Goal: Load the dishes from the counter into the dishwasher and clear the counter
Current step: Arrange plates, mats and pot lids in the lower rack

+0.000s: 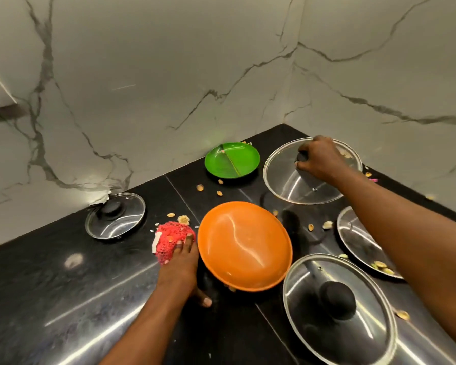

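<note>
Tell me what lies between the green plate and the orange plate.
The head view shows only bare black counter with a few scattered food scraps between the green plate and the orange plate; no dish.

The right hand [317, 158] covered most of the black knob [301, 157] on the far glass lid [298, 177]. The forearm behind that hand hid part of a steel plate [353, 238]. The near glass lid [337, 312], below it, was cut off by the bottom edge.
</note>
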{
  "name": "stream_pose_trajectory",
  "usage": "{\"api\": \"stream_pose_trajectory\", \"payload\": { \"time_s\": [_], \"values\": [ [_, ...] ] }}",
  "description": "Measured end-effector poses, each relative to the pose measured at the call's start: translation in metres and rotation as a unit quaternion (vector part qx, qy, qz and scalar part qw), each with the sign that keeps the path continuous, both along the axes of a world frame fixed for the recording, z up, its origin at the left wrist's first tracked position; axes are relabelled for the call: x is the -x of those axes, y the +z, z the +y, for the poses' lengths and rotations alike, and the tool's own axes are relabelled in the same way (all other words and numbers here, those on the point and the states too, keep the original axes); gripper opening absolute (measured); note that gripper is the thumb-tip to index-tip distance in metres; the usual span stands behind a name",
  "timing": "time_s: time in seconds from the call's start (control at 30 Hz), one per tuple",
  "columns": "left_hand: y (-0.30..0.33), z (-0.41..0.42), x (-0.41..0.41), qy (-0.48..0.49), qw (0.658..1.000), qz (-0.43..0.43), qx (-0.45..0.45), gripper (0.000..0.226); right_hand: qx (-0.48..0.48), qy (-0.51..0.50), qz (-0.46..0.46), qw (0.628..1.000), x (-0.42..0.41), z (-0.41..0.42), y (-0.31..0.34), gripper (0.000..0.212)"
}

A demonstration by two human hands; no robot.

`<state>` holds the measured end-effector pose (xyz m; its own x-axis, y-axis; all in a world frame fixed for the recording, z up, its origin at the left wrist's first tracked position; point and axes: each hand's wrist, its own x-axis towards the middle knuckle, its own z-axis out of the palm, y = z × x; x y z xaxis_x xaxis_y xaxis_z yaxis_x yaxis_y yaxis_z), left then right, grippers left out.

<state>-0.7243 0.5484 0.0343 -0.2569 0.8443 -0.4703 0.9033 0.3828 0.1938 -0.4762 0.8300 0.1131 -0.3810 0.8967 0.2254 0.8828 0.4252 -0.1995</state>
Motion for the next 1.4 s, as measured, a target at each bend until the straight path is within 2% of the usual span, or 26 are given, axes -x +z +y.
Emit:
{"api": "stream_pose_trajectory", "payload": {
  "time_s": [0.07,0.17,0.23,0.37,0.43,0.5,0.6,0.7,0.8,0.97,1.13,1.27,1.4],
  "values": [
    [-0.001,-0.003,-0.003,0.001,1.0,0.023,-0.011,0.145,-0.023,-0.023,0.025,0.999,-0.017,-0.01,0.007,0.031],
    [0.005,-0.008,-0.016,-0.018,0.992,0.121,-0.027,0.131,-0.04,-0.05,0.088,0.994,-0.037,-0.03,0.012,0.031],
    [0.008,-0.012,-0.024,-0.062,0.98,0.183,-0.048,0.127,-0.042,-0.066,0.149,0.986,-0.046,-0.047,0.016,0.033],
    [0.009,-0.019,-0.033,-0.166,0.959,0.207,-0.102,0.116,-0.061,-0.061,0.231,0.969,-0.055,-0.089,0.026,0.035],
    [0.007,-0.023,-0.036,-0.209,0.949,0.203,-0.124,0.101,-0.061,-0.048,0.257,0.963,-0.056,-0.112,0.031,0.033],
    [0.005,-0.031,-0.039,-0.234,0.929,0.19,-0.215,0.079,-0.062,-0.034,0.276,0.959,-0.059,-0.134,0.034,0.03],
    [0.0,-0.044,-0.043,-0.231,0.896,0.176,-0.335,0.065,-0.058,-0.031,0.294,0.954,-0.066,-0.159,0.036,0.031],
    [0.0,-0.061,-0.054,-0.205,0.889,0.09,-0.4,0.052,-0.066,-0.034,0.296,0.952,-0.078,-0.18,0.036,0.034],
    [0.005,-0.072,-0.059,-0.177,0.895,0.047,-0.407,0.048,-0.06,-0.047,0.332,0.94,-0.091,-0.2,0.036,0.037],
    [0.009,-0.09,-0.074,-0.188,0.893,0.079,-0.4,0.045,-0.004,-0.082,0.465,0.881,-0.109,-0.255,0.03,0.039],
    [0.009,-0.137,-0.099,-0.184,0.911,0.069,-0.364,0.039,0.02,-0.085,0.557,0.826,-0.121,-0.357,0.027,0.023],
    [0.0,-0.206,-0.113,-0.234,0.896,0.009,-0.378,0.021,0.034,-0.095,0.612,0.784,-0.12,-0.455,0.014,0.016],
    [-0.022,-0.28,-0.112,-0.299,0.876,0.013,-0.378,0.03,0.028,-0.156,0.615,0.773,-0.113,-0.556,-0.017,0.014]
  ]
}}
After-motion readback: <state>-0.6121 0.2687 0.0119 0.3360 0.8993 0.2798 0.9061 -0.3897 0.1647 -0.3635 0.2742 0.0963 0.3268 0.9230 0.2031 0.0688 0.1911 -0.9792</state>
